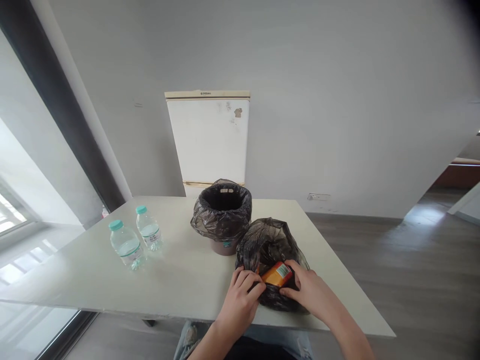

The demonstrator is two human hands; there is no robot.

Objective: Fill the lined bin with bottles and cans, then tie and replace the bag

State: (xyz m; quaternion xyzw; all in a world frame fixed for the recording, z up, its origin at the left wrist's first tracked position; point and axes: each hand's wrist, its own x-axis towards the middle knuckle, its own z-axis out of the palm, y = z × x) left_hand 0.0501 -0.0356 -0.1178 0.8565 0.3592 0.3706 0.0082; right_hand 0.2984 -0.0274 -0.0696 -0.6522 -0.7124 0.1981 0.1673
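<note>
A loose black plastic garbage bag [272,235] lies open near the table's front right. Inside its mouth is an orange-and-red package [276,274] with a white barcode label; its lower part is hidden in the bag. My left hand [244,290] has its fingers curled over the near left edge of the bag, beside the package. At the package's red end, my right hand [303,287] has index finger and thumb closed around it, the thumb also against the bag's rim. A trash can [224,247] lined with another black bag [221,222] stands just behind.
Two clear water bottles with teal caps, a nearer bottle [127,246] and a farther bottle [149,230], stand on the left of the white table [183,285]. Behind the table is a white refrigerator [210,140] against the grey wall. A window lies at the left.
</note>
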